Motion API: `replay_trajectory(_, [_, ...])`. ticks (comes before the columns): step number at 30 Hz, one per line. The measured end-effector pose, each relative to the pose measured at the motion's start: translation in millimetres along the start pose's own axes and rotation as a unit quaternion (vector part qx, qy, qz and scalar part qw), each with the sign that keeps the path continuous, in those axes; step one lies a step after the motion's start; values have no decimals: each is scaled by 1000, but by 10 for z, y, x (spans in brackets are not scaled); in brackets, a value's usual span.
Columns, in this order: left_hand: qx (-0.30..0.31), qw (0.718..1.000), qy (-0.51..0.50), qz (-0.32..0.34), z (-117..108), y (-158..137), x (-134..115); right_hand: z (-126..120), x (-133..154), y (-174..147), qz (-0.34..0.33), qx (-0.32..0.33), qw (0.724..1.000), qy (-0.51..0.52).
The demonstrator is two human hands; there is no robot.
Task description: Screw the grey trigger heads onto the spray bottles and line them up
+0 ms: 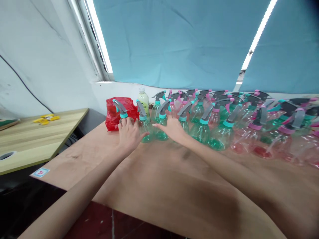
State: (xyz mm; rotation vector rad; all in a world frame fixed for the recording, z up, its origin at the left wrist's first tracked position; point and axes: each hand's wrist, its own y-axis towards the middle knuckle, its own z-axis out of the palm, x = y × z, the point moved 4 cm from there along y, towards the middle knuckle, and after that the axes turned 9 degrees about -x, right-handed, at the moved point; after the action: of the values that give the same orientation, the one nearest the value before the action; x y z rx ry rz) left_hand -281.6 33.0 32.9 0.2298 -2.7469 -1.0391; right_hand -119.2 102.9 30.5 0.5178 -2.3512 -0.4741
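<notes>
My left hand (129,134) is at the left end of the front row. Its fingers lie against a spray bottle with a grey trigger head (120,108) and teal collar, hiding most of the body. The thumb stretches right, across the front of a second green spray bottle (146,135). My right hand (174,128) is among the bottles too, its thumb stretched left in front of a third green spray bottle (161,134). The fingers point up beside that bottle, next to another green spray bottle (184,124). Neither hand visibly wraps round a bottle.
Several green and pink spray bottles (220,137) stand in rows to the right on the brown table (159,179). Behind the left end are a red plastic bag (111,114) and a white-capped bottle (143,98). Yellow objects (46,119) lie on a side desk (67,126).
</notes>
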Motion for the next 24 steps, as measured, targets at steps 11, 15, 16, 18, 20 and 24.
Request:
replay_trajectory(11, [-64, 997, -50, -15, -138, -150, -38, 45, -18, 124, 24, 33, 999, -18])
replay_trajectory(15, [-108, 978, -174, 24, -271, -402, -125, -35, 13, 101, 17, 73, 997, -21])
replay_trajectory(16, [-112, 970, -212, 38, -279, -463, -146, -60, 18, 80, 13, 88, 996, -18])
replay_trajectory(18, [-98, 953, -283, 45, -251, -568, -176, -114, 18, 8, -1, 131, 991, -3])
replay_trajectory(20, [-59, 934, -351, 26, -179, -653, -206, -189, 5, -101, -24, 179, 983, 23])
replay_trajectory(24, [31, 895, -443, -36, -50, -791, -342, -422, -39, -391, -95, 284, 944, 139])
